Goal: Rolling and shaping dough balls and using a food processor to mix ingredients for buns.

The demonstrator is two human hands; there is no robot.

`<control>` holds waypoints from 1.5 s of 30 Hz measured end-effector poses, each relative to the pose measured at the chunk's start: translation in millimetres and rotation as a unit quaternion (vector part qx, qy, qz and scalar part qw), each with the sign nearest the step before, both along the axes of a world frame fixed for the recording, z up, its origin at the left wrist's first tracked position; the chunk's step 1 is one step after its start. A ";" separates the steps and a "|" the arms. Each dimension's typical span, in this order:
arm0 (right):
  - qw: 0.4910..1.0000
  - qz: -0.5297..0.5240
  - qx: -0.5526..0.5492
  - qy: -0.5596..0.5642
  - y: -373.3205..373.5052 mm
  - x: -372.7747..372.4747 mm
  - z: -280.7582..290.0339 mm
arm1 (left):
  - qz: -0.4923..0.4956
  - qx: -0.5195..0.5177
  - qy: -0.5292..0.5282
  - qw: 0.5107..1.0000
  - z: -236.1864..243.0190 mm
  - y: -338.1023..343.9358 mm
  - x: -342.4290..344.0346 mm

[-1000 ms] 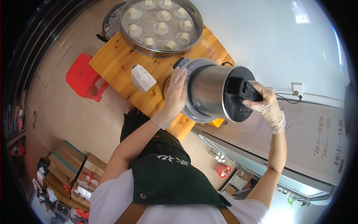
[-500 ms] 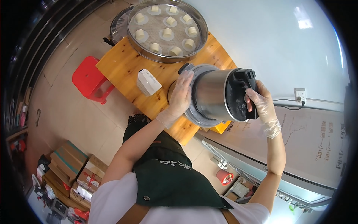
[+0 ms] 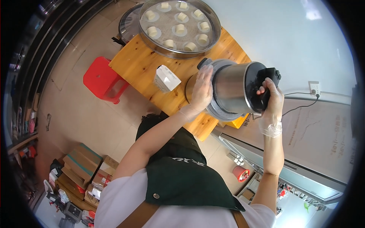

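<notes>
wooden worktop [image 3: 133, 62] spreads left of and beyond the left grip [image 3: 202, 91], whose straight, unclosed fingers lie against the grey rim [image 3: 219, 112] of a steel canister [image 3: 230, 87]. the canister is tilted between both grips; the right grip [image 3: 273, 99] curls round its black handle [image 3: 274, 76]. loose glove film could slip there, tipping the canister toward the white carton [image 3: 167, 78] left of the left grip.

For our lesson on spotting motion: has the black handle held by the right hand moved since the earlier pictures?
Yes: the black handle has turned, its upper end swinging right, toward the wall socket.
</notes>
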State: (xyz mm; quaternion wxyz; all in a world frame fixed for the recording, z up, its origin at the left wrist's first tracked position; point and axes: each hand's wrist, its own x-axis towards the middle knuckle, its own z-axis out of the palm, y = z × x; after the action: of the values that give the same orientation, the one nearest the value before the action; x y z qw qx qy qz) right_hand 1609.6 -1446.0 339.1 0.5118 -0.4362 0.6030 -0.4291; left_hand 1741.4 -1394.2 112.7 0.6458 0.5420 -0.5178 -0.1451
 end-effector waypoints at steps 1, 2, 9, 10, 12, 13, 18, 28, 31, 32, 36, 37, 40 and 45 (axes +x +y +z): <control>1.000 -0.003 -0.006 -0.007 -0.8 -2.5 -3.5 | 0.005 -0.006 -0.003 1.000 1.6 -1.4 -0.2; 1.000 -0.006 -0.015 -0.013 -2.2 -6.2 -5.2 | 0.010 -0.014 -0.006 1.000 2.5 -2.8 -1.8; 0.996 0.041 -0.012 0.085 0.3 -14.3 -2.3 | 0.092 0.051 -0.152 0.983 35.0 -9.7 28.8; 0.996 0.031 -0.015 0.084 0.2 -13.0 -1.4 | 0.098 0.079 -0.189 0.974 37.8 -23.6 41.1; 0.993 0.063 -0.025 0.100 2.4 -6.1 0.9 | 0.070 0.158 -0.164 0.971 21.4 -49.4 56.0; 0.993 0.056 -0.015 0.106 0.8 -5.2 2.7 | 0.063 0.156 -0.168 0.971 13.2 -55.0 59.4; 0.984 0.085 -0.007 0.153 -16.0 -40.8 9.2 | -0.018 0.180 0.049 0.982 -19.4 -47.6 9.0; 0.949 0.048 -0.107 0.291 -11.9 -40.4 1.0 | 0.072 0.180 0.103 0.976 -23.3 -12.8 -22.4; 0.899 0.017 -0.225 0.375 -13.4 -54.6 -17.2 | -0.018 0.236 0.083 0.968 -16.0 -21.4 -0.7; 0.872 -0.002 -0.256 0.417 -7.1 -45.9 -12.5 | -0.086 0.297 0.062 0.949 -15.2 -21.8 14.2; 0.822 -0.020 -0.253 0.510 -3.6 -37.7 -11.1 | -0.163 0.090 0.032 0.982 111.0 -43.2 12.8; 0.805 -0.016 -0.266 0.531 0.8 -34.8 -13.2 | -0.261 0.091 0.046 0.960 144.1 -48.1 12.6; 0.787 -0.011 -0.264 0.557 -0.5 -31.2 -16.9 | -0.433 0.148 0.054 0.887 173.7 -105.0 -10.3; 0.821 -0.035 -0.231 0.520 -2.1 -23.1 -3.9 | -0.518 0.202 0.008 0.831 157.6 -160.8 -41.8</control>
State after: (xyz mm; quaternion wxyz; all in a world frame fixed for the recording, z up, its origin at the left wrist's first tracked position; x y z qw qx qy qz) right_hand 1586.5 -1448.1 335.2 -0.0090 -0.6785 0.6781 -0.2825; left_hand 1699.5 -1555.0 270.2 0.3564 0.3116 -0.6767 -0.5639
